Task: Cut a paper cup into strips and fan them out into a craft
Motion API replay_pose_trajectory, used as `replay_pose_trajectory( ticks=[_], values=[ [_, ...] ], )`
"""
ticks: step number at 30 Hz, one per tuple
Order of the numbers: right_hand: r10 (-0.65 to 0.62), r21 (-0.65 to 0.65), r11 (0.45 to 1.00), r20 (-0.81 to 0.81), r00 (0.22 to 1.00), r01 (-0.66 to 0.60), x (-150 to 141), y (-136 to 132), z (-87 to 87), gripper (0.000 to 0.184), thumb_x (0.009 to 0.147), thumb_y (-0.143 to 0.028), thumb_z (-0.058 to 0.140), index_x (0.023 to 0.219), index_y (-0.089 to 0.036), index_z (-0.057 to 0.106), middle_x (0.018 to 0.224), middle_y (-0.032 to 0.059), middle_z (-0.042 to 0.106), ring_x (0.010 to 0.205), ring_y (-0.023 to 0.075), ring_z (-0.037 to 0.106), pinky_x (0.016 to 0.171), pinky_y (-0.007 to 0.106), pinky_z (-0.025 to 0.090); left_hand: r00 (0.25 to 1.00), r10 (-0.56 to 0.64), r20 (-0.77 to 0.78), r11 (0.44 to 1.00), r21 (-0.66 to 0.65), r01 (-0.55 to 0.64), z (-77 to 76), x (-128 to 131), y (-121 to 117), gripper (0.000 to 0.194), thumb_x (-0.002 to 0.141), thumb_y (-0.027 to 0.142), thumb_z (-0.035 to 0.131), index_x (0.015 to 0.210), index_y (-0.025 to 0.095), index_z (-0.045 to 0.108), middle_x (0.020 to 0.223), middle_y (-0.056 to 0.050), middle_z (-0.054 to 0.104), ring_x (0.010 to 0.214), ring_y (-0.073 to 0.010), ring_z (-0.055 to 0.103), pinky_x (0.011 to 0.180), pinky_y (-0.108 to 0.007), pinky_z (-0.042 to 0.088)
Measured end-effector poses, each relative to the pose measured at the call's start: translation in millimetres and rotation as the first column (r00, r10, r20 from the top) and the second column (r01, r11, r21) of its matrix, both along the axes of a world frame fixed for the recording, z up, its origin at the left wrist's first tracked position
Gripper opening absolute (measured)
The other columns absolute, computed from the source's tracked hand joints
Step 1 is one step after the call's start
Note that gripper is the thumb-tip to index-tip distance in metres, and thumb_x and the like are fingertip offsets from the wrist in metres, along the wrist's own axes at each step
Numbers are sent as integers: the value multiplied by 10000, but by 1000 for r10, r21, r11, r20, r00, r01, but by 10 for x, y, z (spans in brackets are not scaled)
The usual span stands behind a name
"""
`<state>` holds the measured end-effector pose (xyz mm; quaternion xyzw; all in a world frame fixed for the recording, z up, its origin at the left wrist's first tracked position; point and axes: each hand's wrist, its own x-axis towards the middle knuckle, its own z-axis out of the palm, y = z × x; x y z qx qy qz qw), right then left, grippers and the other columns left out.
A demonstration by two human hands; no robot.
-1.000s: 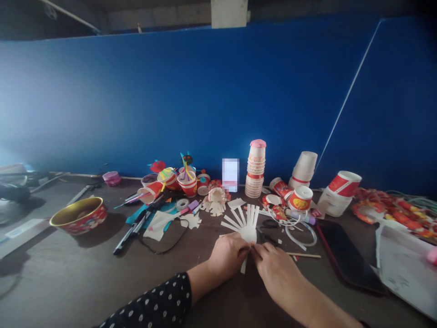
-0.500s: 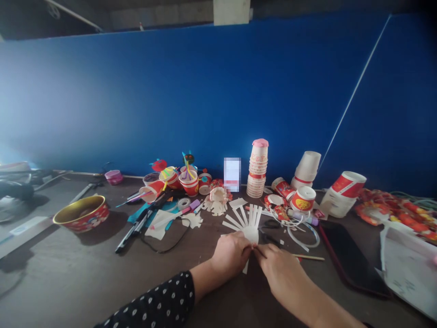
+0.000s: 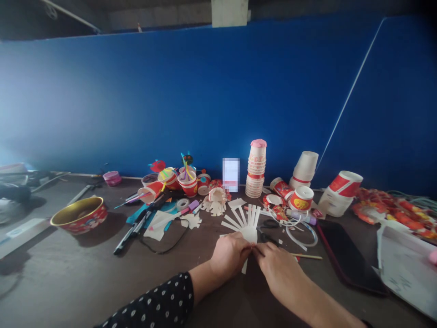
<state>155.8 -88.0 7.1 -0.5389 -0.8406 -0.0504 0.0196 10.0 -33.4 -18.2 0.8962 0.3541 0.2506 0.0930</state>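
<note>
A white paper cup cut into fanned strips [image 3: 249, 228] lies flattened on the dark tabletop [image 3: 85, 259], its strips spreading up and outward. My left hand [image 3: 230, 255] and my right hand [image 3: 278, 269] meet at its lower edge, fingertips pinching the paper between them. One narrow strip [image 3: 244, 268] hangs down between my hands. Black-handled scissors [image 3: 269, 230] lie just beyond my right hand, and a thin wooden stick [image 3: 307, 256] lies to its right.
Behind the hands stand a stack of paper cups [image 3: 256, 168], a glue stick [image 3: 300, 217] and decorated cups. Paper cutouts, pens and a tape roll [image 3: 182, 204] lie to the left. A gold-rimmed red bowl [image 3: 79, 215] sits further left, a black phone [image 3: 350, 257] to the right.
My hands stay on the paper with only a slight shift. The whole scene sways a little in view as my head moves.
</note>
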Motion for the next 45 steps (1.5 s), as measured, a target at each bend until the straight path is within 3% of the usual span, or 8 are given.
replay_pose_trajectory(
  ticks=[5,12,20,26,33,39,45],
  values=[
    [-1,-11,1000,-62,998,1,58,23,46,336,806,-32,398,1008,-174,626,908,69,645,845,188,577,704,266,422,1000,2,20,1000,-3,-2,4,4,15,212,834,241,444,776,206,645,772,-15,617,722,-135,565,618,-209,402],
    [-65,48,996,-139,988,72,229,121,35,276,834,-85,397,756,-204,633,757,15,633,752,155,570,608,238,360,997,65,-44,997,-48,-67,39,14,6,158,806,225,468,792,192,622,815,-29,622,753,-158,576,645,-227,416],
    [-64,73,994,-177,982,78,217,186,-23,228,853,-142,419,738,-205,604,729,6,611,754,160,549,593,240,337,991,100,-92,992,-66,-106,59,32,-8,158,785,201,480,791,198,639,799,-25,617,741,-148,573,655,-220,422],
    [-43,90,994,-179,983,59,213,199,-45,232,850,-108,403,763,-197,598,761,16,602,764,154,539,610,236,342,995,67,-79,994,-76,-73,68,19,1,168,797,231,493,841,215,654,841,-21,634,765,-152,580,652,-217,420],
    [-17,113,993,-144,989,34,191,228,-41,232,842,-75,398,767,-181,590,779,28,600,767,157,536,625,245,357,980,109,-167,988,-90,-125,112,43,-15,201,815,241,467,804,202,664,814,-31,634,758,-157,583,645,-221,423],
    [-56,46,997,-58,997,59,243,220,57,254,830,-47,373,774,-169,589,811,49,606,797,165,559,631,242,362,983,115,-146,989,-81,-127,78,39,3,230,833,287,453,787,204,662,804,-30,630,733,-150,577,627,-219,409],
    [-56,-41,998,-7,998,56,348,187,107,243,802,-37,371,830,-187,560,819,23,591,635,142,593,503,244,294,989,112,-93,989,-88,-120,49,36,17,193,824,271,472,842,231,660,826,-14,628,751,-146,574,627,-215,397]
  ],
)
